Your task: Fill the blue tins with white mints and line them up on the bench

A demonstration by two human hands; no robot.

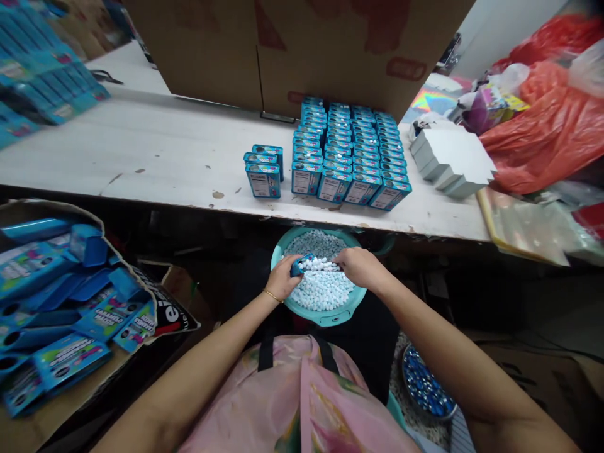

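My left hand (283, 279) is wrapped round a small blue box (302, 265) over the left part of a turquoise basin (330, 319). White pellets (325, 292) fill the basin. At its right side my right hand (357, 265) is closed, with its fingertips at a heap of pellets beside the box's opening; what it grips is too small to make out. Rows of filled blue boxes (353, 157) stand upright on the white table (189, 163), and a few more blue boxes (263, 181) stand to their left.
A bag of loose blue boxes (70, 314) is at the left. A large cardboard box (283, 56) stands behind the rows. White cartons (450, 157) and red plastic bags (542, 126) lie at the right. A bowl of blue pieces (427, 384) sits low right.
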